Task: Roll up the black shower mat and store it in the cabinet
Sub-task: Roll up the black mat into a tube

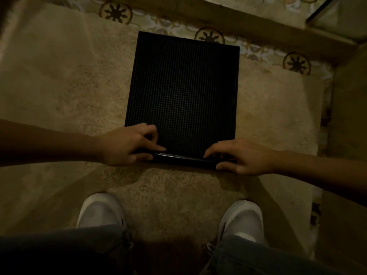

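Head view looks straight down, and we take the black shower mat (181, 92) as our landmark. It lies flat on a speckled beige floor (59, 86), its far corners reaching onto a band of patterned tiles (210, 35) with dark flower rounds. Its near edge is turned up into a narrow first fold (184, 158).

We see the left hand (127, 146) at the mat's near left corner, its grip closed on that fold: thumb below the edge, forefinger laid along the top. The right hand (241, 156) is at the mat's near right corner, fingers curled over the fold and thumb against its near side, so this grip also has the fold pinched.

Nearer to us than the mat, apart from it, stand 2 white shoes (100, 210) below grey trouser legs (65, 247). Beyond the mat's far right corner runs a raised ledge (248, 22), with a glass-like panel (337, 14) at its end. Nothing lies on the mat's grid surface.
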### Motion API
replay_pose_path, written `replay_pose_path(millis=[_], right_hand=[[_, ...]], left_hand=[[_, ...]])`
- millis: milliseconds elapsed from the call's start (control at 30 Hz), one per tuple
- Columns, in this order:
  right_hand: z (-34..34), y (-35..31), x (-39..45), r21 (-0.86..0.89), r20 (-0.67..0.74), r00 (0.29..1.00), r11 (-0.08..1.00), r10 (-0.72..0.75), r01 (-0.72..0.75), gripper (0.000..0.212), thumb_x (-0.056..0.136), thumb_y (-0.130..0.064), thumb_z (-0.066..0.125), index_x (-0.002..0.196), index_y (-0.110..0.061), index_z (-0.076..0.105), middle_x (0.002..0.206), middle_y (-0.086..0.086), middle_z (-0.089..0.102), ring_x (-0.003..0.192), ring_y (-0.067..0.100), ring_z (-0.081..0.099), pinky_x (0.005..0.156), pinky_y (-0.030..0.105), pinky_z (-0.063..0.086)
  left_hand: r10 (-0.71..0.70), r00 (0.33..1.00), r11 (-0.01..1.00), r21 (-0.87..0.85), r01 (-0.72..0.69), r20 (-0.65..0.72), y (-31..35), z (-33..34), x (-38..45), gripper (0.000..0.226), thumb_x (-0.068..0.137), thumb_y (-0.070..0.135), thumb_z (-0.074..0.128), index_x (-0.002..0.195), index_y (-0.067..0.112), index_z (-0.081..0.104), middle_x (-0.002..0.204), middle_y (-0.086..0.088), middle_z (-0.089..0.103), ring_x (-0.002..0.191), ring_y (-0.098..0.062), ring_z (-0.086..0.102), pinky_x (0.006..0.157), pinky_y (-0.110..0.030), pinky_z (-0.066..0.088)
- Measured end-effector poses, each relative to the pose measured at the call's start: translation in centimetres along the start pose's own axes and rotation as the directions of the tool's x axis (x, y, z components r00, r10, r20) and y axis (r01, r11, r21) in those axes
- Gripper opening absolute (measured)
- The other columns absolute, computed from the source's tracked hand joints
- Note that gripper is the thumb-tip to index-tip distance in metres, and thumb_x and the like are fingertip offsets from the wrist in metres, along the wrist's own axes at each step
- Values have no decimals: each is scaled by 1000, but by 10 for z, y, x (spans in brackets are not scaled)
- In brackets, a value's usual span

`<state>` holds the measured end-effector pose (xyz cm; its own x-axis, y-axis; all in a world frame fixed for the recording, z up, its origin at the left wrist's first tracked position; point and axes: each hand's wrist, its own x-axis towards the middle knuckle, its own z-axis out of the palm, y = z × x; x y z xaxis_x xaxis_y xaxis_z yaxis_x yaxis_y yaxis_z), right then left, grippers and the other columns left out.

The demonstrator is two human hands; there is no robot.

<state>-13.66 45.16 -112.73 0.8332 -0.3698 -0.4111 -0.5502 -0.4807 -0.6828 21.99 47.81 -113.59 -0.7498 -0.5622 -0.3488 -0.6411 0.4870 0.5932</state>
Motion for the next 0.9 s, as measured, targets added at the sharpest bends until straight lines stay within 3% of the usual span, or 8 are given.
replay_pose_path(millis=[167,333,500,667,767,900], right_hand=[[2,5,-3,76,-35,999,997,24,-21,37,100,-26,60,136,-28,57,117,-8,54,99,7,57,82,28,51],[0,11,-2,104,-59,997,994,41,-34,38,100,-27,60,138,-27,58,112,-4,60,99,10,59,82,36,54],[20,11,-8,-111,-238,971,994,-22,-5,40,99,-21,58,139,-22,58,106,6,57,90,20,53,71,38,49],[17,15,-7,-290,-286,956,957,-66,-21,38,102,-26,49,139,-21,58,102,9,59,81,23,52,61,40,46],[17,13,-3,-304,-309,947,952,-85,-14,37,99,-21,52,135,-19,62,96,11,54,79,22,48,60,35,40],[14,17,-2,-266,-321,945,964,-66,-23,37,98,-19,54,134,-17,63,90,9,51,76,21,44,59,39,41]], left_hand=[[29,998,998,65,-26,-48,2,9,-5,47,99,33,51,146,28,46,117,4,49,97,-7,44,83,-24,42],[78,995,997,32,-76,-63,0,6,-8,45,100,35,41,144,41,36,118,8,48,95,-6,47,79,-28,47],[32,999,998,45,-33,14,-1,4,-6,48,95,34,29,141,48,28,116,1,48,88,-18,56,73,-41,52],[-17,1000,999,42,16,21,-3,3,-1,48,98,34,31,144,46,25,118,0,46,88,-15,53,75,-36,52],[-16,998,989,142,26,-68,6,7,-5,52,94,38,35,146,38,31,125,-6,42,90,-12,48,68,-27,51],[55,992,892,453,4,-117,13,7,-9,64,86,38,63,145,19,45,122,-19,54,97,-31,54,71,-43,54]])
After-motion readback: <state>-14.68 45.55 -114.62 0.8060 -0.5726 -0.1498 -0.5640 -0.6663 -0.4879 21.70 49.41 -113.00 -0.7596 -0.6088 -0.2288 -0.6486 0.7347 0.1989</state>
